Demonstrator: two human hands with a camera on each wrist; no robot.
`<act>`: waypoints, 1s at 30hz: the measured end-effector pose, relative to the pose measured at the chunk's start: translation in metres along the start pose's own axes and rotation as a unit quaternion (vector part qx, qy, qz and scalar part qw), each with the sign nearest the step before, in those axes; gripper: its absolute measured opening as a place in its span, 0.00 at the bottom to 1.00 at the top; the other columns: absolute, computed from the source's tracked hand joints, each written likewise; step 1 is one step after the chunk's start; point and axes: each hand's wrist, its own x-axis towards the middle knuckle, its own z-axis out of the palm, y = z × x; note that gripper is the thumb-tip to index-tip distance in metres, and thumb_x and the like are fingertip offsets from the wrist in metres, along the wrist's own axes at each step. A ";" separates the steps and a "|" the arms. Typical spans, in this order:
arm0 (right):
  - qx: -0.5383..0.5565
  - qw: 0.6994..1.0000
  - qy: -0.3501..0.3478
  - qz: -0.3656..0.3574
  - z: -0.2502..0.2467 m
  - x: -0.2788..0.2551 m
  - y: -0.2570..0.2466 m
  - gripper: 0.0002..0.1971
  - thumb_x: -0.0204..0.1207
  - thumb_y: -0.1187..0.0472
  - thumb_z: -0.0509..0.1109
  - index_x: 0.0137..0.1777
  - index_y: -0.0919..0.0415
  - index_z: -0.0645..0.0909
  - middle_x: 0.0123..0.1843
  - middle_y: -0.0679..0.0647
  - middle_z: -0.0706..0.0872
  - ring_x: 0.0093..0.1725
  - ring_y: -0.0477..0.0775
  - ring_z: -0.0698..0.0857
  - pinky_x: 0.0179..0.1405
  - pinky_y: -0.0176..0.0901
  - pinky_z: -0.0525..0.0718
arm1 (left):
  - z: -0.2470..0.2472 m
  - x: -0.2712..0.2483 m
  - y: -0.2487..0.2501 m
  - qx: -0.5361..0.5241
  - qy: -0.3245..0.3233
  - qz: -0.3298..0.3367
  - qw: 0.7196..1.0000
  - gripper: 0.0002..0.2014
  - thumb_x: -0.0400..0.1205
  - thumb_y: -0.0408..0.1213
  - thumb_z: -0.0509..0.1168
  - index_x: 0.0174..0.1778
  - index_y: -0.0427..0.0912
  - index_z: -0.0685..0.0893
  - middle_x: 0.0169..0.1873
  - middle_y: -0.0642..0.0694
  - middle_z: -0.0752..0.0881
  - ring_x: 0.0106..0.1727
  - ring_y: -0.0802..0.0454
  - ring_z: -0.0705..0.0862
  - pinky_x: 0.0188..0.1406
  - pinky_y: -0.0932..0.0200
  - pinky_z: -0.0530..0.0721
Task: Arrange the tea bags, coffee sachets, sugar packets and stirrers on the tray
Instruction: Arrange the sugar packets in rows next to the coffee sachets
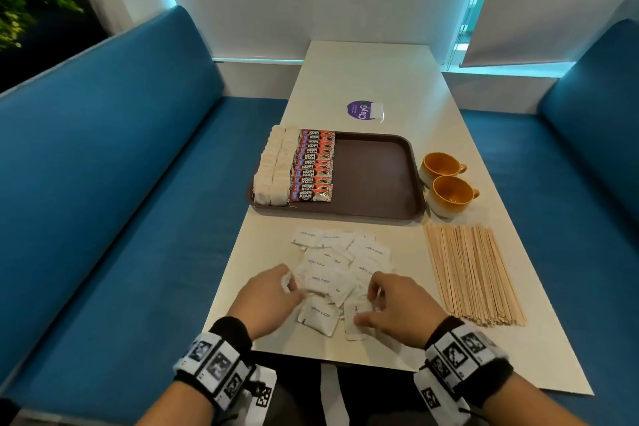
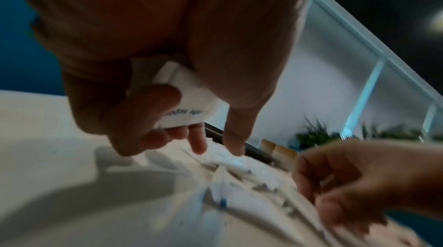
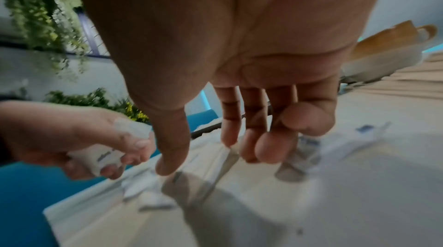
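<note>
Left hand (image 2: 148,73) pinching sugar packets (image 2: 184,97); right hand (image 3: 239,61) fingers spread loosely, thumb touching the packet pile (image 1: 340,259) near the tray (image 1: 377,176).

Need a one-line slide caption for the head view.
Both hands gather sugar packets off the table; tea bags and coffee sachets already line the tray.

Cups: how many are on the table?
2. Both stand on the table right of the tray: far cup, near cup, touching or nearly so.
</note>
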 end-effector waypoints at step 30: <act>0.222 0.967 0.119 0.030 -0.044 0.025 0.016 0.10 0.74 0.67 0.82 0.52 0.55 0.89 0.47 0.52 0.90 0.42 0.53 0.91 0.34 0.41 0.91 | -0.018 0.001 0.000 -0.663 0.011 -0.063 0.746 0.06 0.85 0.23 0.62 0.55 0.32 0.81 0.55 0.31 0.91 0.58 0.31 0.91 0.53 0.30 0.90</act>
